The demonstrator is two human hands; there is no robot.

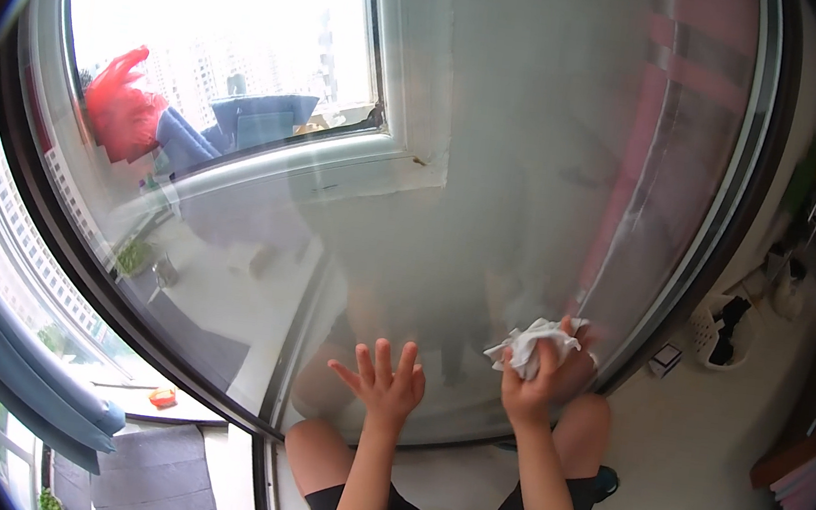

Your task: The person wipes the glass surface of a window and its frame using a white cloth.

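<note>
In front of me stands a large glass panel (491, 234) in a dark frame, with hazy patches and reflections on it. My right hand (532, 382) grips a crumpled white cloth (540, 347) low on the glass, towards the right side. Its fingers are bent over the cloth. To the left, my left hand (387, 384) is spread with its fingers pointing up. It holds nothing and lies at or very near the pane; whether it touches cannot be made out.
Behind the glass are a bright window (223, 22), a red plastic bag (124, 112) and a blue container (261, 117). A blue curtain (30, 393) hangs at left. On the right-hand floor stand a white basket (711, 348) and a small box (665, 360).
</note>
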